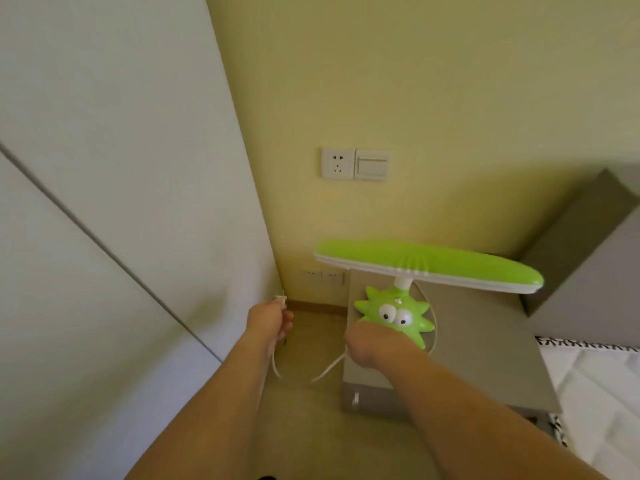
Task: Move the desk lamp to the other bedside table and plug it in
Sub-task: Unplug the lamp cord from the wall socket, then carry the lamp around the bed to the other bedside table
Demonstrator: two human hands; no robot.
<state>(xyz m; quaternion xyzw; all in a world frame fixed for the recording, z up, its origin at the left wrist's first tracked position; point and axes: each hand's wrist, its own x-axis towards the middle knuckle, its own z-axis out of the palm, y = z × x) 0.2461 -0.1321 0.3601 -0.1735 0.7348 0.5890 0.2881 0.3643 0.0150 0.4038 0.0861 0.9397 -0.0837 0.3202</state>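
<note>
A green desk lamp (427,263) with a long flat head and a spiky cartoon base with eyes stands on the grey bedside table (485,341). My right hand (369,346) is closed at the front left of the lamp's base, on the white cord. The cord (327,370) sags between my hands. My left hand (268,320) holds the white plug (281,299) out in front of the low wall sockets (323,277) near the floor. A higher wall socket (337,163) sits above the table.
A white wardrobe panel (121,202) fills the left side, leaving a narrow floor gap beside the table. A light switch (372,165) is next to the upper socket. A grey headboard (581,244) and white bedding (595,382) lie at right.
</note>
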